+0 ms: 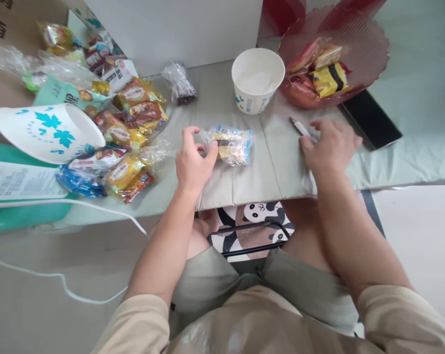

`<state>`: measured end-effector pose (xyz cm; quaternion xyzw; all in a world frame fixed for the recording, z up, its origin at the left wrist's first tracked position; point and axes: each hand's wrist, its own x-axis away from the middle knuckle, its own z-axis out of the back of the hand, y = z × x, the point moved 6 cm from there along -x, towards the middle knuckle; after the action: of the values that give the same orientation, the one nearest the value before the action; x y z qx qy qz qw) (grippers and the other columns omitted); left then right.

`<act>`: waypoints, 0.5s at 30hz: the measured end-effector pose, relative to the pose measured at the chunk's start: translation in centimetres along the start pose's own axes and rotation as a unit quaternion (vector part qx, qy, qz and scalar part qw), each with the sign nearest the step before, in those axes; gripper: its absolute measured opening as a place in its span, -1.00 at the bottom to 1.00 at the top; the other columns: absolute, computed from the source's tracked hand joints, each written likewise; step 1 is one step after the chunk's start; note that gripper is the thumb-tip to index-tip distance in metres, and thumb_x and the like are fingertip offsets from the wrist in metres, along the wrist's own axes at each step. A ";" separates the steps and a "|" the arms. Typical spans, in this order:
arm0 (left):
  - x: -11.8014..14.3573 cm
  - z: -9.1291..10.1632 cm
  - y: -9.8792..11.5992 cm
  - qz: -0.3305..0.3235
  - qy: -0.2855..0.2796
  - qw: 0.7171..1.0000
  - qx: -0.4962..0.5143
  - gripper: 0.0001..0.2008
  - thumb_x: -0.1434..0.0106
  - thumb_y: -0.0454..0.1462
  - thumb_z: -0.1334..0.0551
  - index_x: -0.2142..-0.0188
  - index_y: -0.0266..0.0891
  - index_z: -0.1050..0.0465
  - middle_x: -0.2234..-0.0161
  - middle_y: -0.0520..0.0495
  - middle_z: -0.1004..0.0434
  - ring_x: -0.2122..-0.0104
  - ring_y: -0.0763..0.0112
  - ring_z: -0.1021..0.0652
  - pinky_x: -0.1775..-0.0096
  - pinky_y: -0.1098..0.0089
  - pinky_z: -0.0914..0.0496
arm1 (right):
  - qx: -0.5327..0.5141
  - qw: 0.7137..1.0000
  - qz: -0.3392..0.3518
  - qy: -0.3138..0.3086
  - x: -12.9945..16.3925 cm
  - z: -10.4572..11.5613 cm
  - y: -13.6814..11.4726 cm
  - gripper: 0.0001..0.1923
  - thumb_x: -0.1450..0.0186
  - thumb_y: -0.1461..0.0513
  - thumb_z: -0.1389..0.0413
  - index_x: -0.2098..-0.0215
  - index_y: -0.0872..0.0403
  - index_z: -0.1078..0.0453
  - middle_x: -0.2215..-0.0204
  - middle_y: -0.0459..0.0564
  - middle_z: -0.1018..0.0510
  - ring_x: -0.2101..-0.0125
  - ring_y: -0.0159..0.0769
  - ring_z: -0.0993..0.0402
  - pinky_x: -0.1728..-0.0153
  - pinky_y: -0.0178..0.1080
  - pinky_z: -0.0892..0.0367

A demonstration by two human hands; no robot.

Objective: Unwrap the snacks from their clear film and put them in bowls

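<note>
My left hand (196, 160) pinches the left edge of a clear-wrapped snack packet (231, 145) with yellow, black and light blue print, which lies on the table. Toward the right, my right hand (331, 145) is curled low over the tabletop, slightly blurred. Between its thumb and forefinger sits a slim white pen-like object (299, 127) with a dark tip; its rear part is hidden by the fingers. A white paper cup (257, 81) with teal leaf print stands upright beyond both hands.
Many wrapped snacks (133, 118) are heaped at left beside a tipped paper cup (48, 132). A pink ribbed bowl (370, 54) with several snacks stands at back right, beside a black phone (371, 118). A small dark packet (180, 83) lies near the white box (181, 29).
</note>
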<state>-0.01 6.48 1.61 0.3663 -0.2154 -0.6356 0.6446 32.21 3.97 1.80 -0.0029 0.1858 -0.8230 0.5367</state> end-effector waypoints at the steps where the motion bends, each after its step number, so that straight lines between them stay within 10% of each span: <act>1: -0.2 -0.1 -0.5 0.012 -0.008 1.000 0.020 -0.69 -0.28 -0.14 -0.31 0.03 -0.08 -0.32 0.47 0.08 -0.53 0.53 0.39 -0.52 0.37 0.35 -0.44 | -0.012 1.000 0.004 0.025 0.1 0.2 -0.1 -0.67 -0.27 0.18 -0.14 0.00 0.02 -0.46 0.02 0.18 -0.52 -0.08 0.16 -0.38 -0.09 0.30 -0.21; 7: 0.7 -2.8 -0.3 0.012 -0.149 0.978 0.142 -0.79 -0.35 -0.15 -0.20 0.04 -0.04 -0.30 0.56 0.17 -0.40 0.70 0.49 -0.41 0.58 0.45 -0.32 | -0.263 0.933 0.240 -0.050 4.4 -0.8 -6.7 -0.41 -0.24 -0.03 -0.19 -0.17 0.02 -0.34 -0.08 0.17 -0.47 0.09 -0.08 -0.48 0.09 -0.01 -0.44; 15: -0.6 -1.4 -2.3 0.021 -0.061 0.994 0.084 -0.82 -0.42 -0.15 -0.08 0.02 -0.04 -0.31 0.37 0.03 -0.60 0.54 0.44 -0.54 0.39 0.37 -0.47 | -0.327 0.934 0.095 -0.105 3.5 -2.4 -5.8 -0.73 -0.38 0.05 0.02 0.19 0.02 -0.42 0.39 0.00 -0.51 0.41 -0.25 -0.44 0.36 -0.16 -0.40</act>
<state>-0.54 7.53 -0.94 0.3755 -0.3146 -0.6223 0.6105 25.15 3.69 0.63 -0.2470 0.3870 -0.6570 0.5980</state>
